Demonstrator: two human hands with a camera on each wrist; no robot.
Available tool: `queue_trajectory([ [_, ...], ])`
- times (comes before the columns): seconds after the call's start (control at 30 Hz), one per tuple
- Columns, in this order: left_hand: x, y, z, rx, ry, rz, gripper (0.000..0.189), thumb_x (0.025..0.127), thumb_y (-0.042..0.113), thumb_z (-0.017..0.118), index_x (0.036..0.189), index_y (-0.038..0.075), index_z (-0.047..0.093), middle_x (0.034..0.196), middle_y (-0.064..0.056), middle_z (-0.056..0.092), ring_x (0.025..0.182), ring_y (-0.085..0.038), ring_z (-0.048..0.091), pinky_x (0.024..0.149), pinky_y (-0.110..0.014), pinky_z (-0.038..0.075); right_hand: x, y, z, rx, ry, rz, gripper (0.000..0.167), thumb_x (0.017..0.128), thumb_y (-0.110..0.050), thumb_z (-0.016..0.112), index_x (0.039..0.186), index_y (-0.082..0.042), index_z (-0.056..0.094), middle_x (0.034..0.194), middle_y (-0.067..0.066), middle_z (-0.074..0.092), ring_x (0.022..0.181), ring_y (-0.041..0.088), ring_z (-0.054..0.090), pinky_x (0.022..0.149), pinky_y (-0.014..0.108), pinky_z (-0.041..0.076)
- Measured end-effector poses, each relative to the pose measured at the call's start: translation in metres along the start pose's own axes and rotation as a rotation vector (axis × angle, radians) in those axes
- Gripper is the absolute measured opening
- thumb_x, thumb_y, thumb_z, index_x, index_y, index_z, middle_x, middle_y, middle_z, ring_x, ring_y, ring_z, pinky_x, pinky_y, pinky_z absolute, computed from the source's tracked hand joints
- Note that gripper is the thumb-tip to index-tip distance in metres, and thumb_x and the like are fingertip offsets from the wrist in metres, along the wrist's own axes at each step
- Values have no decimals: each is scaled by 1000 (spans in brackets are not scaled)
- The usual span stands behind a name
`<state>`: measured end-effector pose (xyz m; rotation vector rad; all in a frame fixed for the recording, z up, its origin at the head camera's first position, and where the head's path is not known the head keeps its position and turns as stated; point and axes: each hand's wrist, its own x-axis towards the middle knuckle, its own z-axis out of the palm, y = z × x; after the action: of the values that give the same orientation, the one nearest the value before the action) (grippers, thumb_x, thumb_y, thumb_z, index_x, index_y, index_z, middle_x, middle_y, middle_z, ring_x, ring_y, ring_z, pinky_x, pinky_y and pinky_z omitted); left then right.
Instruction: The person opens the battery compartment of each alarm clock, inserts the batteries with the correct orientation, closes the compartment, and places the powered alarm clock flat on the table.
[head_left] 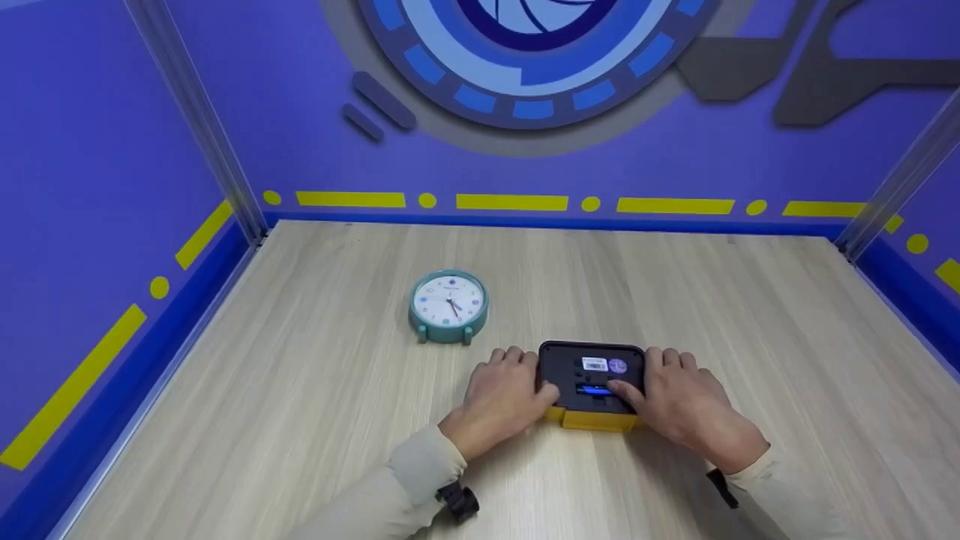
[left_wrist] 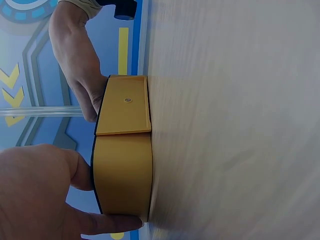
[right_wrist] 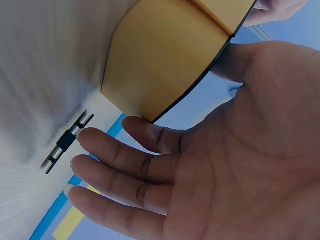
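Observation:
A yellow clock (head_left: 600, 421) lies with its black back (head_left: 562, 367) upward on the table; its face is hidden. A blue battery (head_left: 592, 390) shows in the slot of that back. My left hand (head_left: 504, 394) grips the clock's left end, thumb on the back's edge and a finger along the side (left_wrist: 125, 175). My right hand (head_left: 686, 397) holds the right end, its thumb at the battery. In the right wrist view the index fingertip touches the clock's side (right_wrist: 155, 55), while the other fingers extend beside it.
A teal round alarm clock (head_left: 448, 304) lies face up behind and left of the hands. Beyond the right fingers is a small black and silver object (right_wrist: 66, 142) whose kind I cannot tell. Blue-purple walls (head_left: 480, 176) border the wooden table (head_left: 337, 300).

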<state>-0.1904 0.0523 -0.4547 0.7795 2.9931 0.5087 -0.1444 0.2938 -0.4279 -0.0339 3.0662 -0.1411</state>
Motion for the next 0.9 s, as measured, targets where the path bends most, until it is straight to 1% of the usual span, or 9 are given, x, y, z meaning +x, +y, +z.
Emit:
queue_trajectory([
  [0.13, 0, 0, 0, -1, 0, -2, 55, 98, 39, 52, 135, 0, 66, 120, -14, 66, 102, -28, 58, 85, -46, 53, 0, 1, -1, 2, -1, -1, 81, 104, -59, 58, 129, 17, 47, 109, 32, 56, 97, 43, 56, 89, 63, 51],
  [0.27, 0, 0, 1, 2, 5, -1, 55, 98, 38, 52, 135, 0, 66, 121, -14, 67, 104, -28, 58, 85, -47, 53, 1, 2, -2, 9, 23, -12, 80, 102, -59, 61, 125, 16, 49, 105, 31, 57, 93, 42, 56, 85, 62, 52],
  [0.33, 0, 0, 1, 4, 5, -4, 55, 99, 38, 52, 136, 0, 66, 122, -14, 67, 105, -29, 58, 86, -47, 53, 1, 3, -3, 14, 23, -20, 80, 101, -60, 61, 124, 16, 49, 103, 30, 56, 91, 41, 55, 82, 60, 52],
  [0.4, 0, 0, 1, 4, 0, -6, 55, 99, 38, 52, 136, 0, 66, 123, -14, 67, 105, -29, 58, 87, -47, 53, 2, 5, -5, 24, 0, -24, 81, 101, -63, 61, 124, 14, 50, 102, 29, 56, 91, 40, 55, 82, 60, 51],
  [0.57, 0, 0, 1, -10, -4, -10, 54, 99, 38, 52, 135, 0, 66, 121, -14, 67, 103, -28, 57, 87, -47, 53, 5, 14, -16, 73, -89, -19, 82, 100, -66, 58, 125, 12, 54, 106, 26, 58, 95, 39, 55, 85, 60, 50],
  [0.67, -1, 0, 1, -18, -6, -13, 55, 99, 38, 52, 135, 0, 66, 122, -14, 67, 103, -28, 57, 87, -47, 53, 6, 22, -24, 104, -96, -23, 71, 102, -60, 60, 119, 9, 58, 102, 20, 58, 92, 36, 56, 81, 56, 49],
  [0.73, -1, 0, 0, -21, -9, -15, 55, 99, 39, 52, 136, 0, 66, 123, -14, 67, 104, -28, 57, 88, -47, 53, 5, 27, -28, 118, -75, -31, 60, 104, -53, 62, 115, 6, 59, 99, 17, 57, 89, 34, 55, 78, 55, 49],
  [0.8, -1, 1, 0, -23, -12, -17, 56, 100, 39, 52, 137, 1, 66, 123, -14, 66, 104, -28, 57, 89, -47, 53, 4, 32, -30, 125, -34, -55, 48, 105, -43, 65, 110, 4, 59, 95, 14, 56, 86, 32, 56, 75, 54, 49],
  [0.9, 0, 1, 0, -26, -10, -16, 55, 99, 39, 52, 136, 1, 66, 122, -14, 66, 103, -28, 57, 88, -47, 53, 4, 38, -31, 123, 37, -95, 37, 103, -31, 70, 108, 5, 62, 93, 15, 58, 84, 34, 60, 73, 55, 52],
])
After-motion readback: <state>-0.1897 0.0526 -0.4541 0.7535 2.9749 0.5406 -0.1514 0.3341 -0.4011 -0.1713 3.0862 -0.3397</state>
